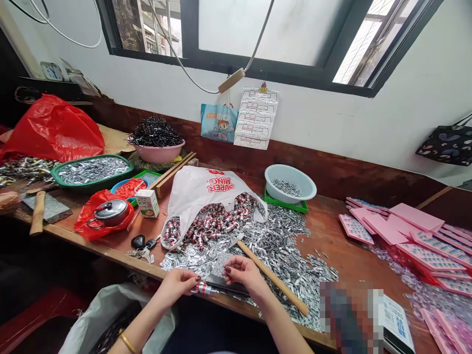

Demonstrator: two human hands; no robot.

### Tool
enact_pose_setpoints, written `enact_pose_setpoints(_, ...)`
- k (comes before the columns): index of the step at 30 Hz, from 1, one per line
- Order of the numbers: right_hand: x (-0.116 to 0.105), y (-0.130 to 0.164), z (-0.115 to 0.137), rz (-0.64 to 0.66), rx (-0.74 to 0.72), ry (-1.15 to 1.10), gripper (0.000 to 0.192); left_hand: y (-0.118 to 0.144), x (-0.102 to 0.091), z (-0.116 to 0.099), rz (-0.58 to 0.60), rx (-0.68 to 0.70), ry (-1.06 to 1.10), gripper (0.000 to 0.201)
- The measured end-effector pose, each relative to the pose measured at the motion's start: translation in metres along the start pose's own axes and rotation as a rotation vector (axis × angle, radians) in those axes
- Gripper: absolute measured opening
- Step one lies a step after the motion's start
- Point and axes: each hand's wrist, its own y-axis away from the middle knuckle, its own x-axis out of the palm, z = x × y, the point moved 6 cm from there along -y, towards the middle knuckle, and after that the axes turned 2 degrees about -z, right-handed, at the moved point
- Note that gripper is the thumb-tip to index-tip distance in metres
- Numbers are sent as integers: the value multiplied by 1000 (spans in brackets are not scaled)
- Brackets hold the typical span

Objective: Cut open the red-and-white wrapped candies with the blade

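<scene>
My left hand point(181, 284) pinches the end of a small red-and-silver cylindrical piece point(207, 289) at the table's front edge. Beside it, my right hand point(243, 276) has its fingers curled together over a dark flat block point(224, 283); what its fingertips hold, if anything, is too small to make out. A hammer point(273, 275) with a wooden handle lies just right of that hand, on a wide heap of small silver metal pieces point(291, 255). Behind the hands, a white plastic bag point(195, 189) lies on its side, with many similar red-and-silver pieces point(217, 223) spilling from its mouth.
Keys point(142, 253), a small carton point(147, 203) and a lidded pot point(110, 212) on red plastic lie to the left. A pale blue basin point(291, 182) stands behind the heap. Pink boards point(416, 216) are stacked at right. An open sack point(88, 314) sits below the table edge.
</scene>
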Motion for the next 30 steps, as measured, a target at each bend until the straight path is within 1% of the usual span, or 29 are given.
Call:
enact_pose_setpoints(4,-1,-5,-5,-23,-46,75,33,-10,2,2,38,-32,16,47)
enact_pose_setpoints(7,-2,-8,-12,-35,-36,109,32,-15,5,3,42,-27,30,45)
enact_pose_setpoints(9,1,-11,-12,-45,-47,167,28,-17,6,2,42,-17,26,44)
enact_pose_setpoints(11,9,-15,-8,-50,-90,296,17,-18,7,0,44,-13,19,43)
enact_pose_setpoints(13,21,-19,-1,-37,-152,470,6,-17,8,-1,46,-16,14,44)
enact_pose_setpoints(14,27,-21,1,-21,-179,553,4,-17,8,-2,46,-17,15,45)
enact_pose_setpoints(17,38,-26,1,24,-214,737,13,-15,8,-2,40,-17,26,45)
enact_pose_setpoints(20,40,-27,-3,26,-237,838,17,-14,9,-1,41,-18,47,45)
enact_pose_setpoints(25,39,-24,-7,-36,-338,946,23,-13,10,-2,74,2,81,43)
enact_pose_setpoints(28,40,-23,-7,-69,-425,957,24,-13,11,-3,94,0,85,38)
enact_pose_setpoints(30,41,-23,-7,-68,-449,954,22,-13,11,-5,88,2,74,33)
